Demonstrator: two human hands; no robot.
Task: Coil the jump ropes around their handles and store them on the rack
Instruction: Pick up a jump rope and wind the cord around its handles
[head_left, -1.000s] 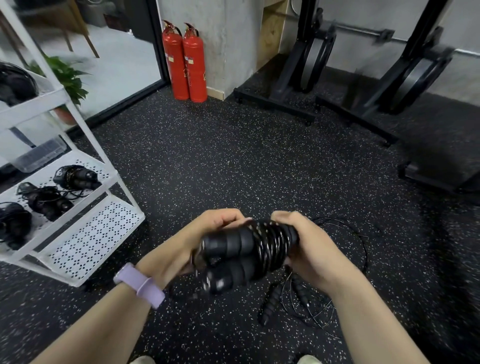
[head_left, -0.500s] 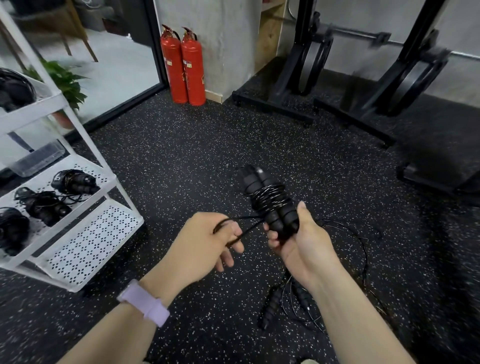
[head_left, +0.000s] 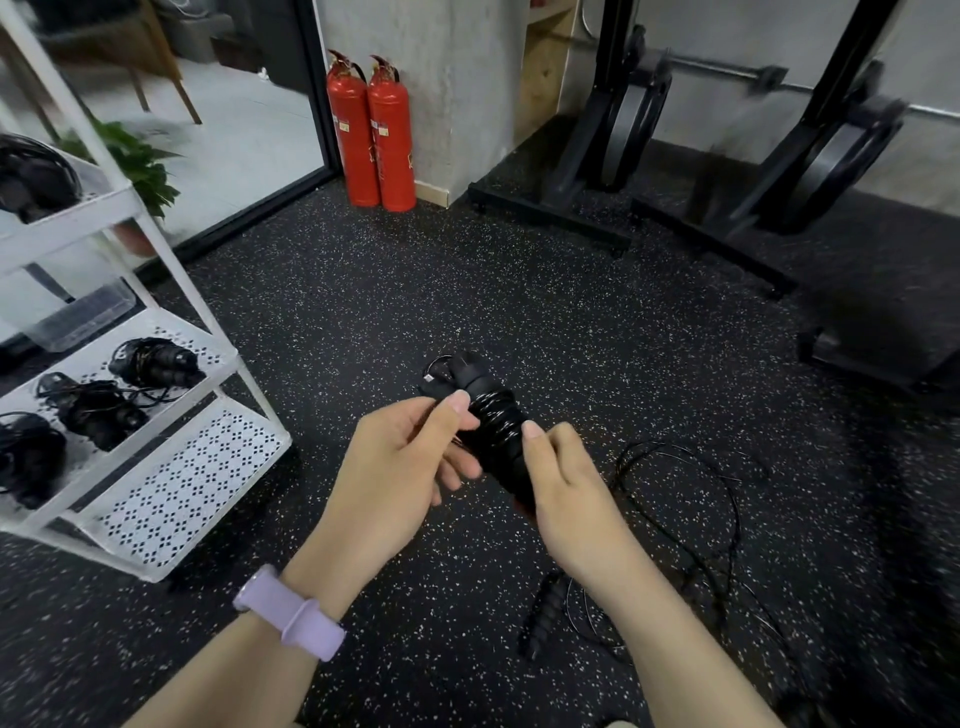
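Note:
A black jump rope (head_left: 491, 415), its cord wound in tight loops round its paired handles, is held upright over the floor. My right hand (head_left: 566, 478) grips the lower part of the handles. My left hand (head_left: 410, 457) pinches the coil near its top with thumb and fingers. A small loop of cord sticks out at the upper end. Another jump rope (head_left: 675, 545) lies loose on the floor under my right forearm, one handle (head_left: 543, 610) showing. The white rack (head_left: 171, 467) stands at the left, with coiled ropes (head_left: 156, 361) on its middle shelf.
Two red fire extinguishers (head_left: 371, 135) stand against a concrete pillar at the back. Black weight-plate stands (head_left: 613, 156) line the far right wall. A potted plant (head_left: 140, 161) sits behind the rack. The rack's lowest perforated shelf holds nothing in view.
My left hand has let the cord end go slack and moved up onto the coil, pinching it. The bundle has stayed upright in my right hand, after lying sideways a second ago.

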